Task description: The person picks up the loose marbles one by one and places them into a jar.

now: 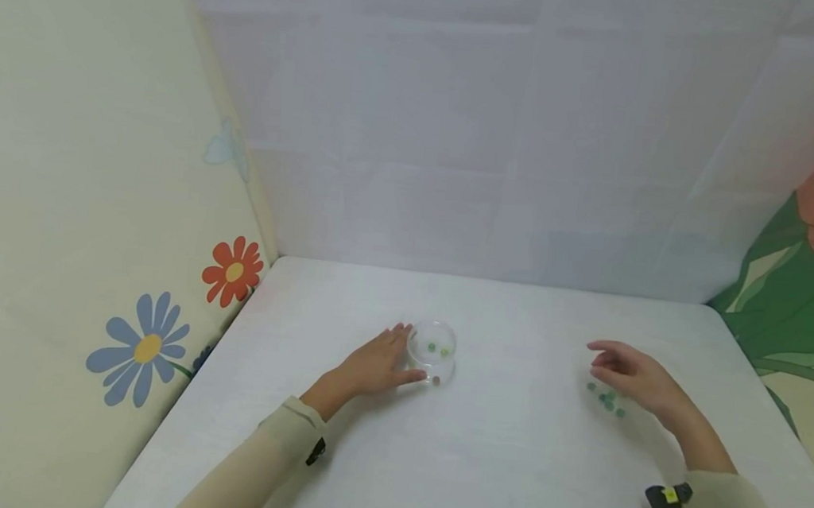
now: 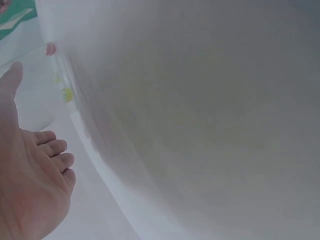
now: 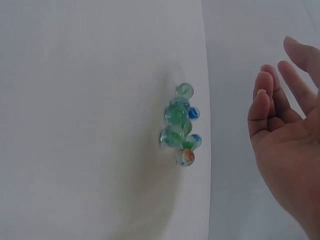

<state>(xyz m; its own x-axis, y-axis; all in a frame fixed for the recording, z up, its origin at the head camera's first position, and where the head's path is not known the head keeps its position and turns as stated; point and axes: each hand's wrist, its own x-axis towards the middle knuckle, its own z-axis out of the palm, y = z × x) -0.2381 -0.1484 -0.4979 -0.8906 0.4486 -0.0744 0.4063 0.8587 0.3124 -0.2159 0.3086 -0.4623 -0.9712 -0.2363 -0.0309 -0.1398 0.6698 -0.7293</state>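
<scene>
1. Two hands lie over the white cloth-covered table [image 1: 505, 469]: the left hand [image 1: 373, 365] rests flat, fingers straight, touching the small clear glass dish [image 1: 432, 352], which holds a few marbles.
2. The right hand [image 1: 633, 374] hovers relaxed and empty just beside the cluster of green and blue glass marbles [image 3: 181, 125].
3. Nothing lies between the dish and the cluster.
4. Flower-printed cloth walls [image 1: 149, 345] flank a plain white backdrop [image 1: 502, 134]

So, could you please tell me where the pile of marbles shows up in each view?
Head: the marbles lie right of centre on the table, just under the right hand.
Left wrist: not in it; only the left hand shows.
Right wrist: centre of the picture, left of the open palm.
Shared landmark: the right hand beside the marbles.
</scene>
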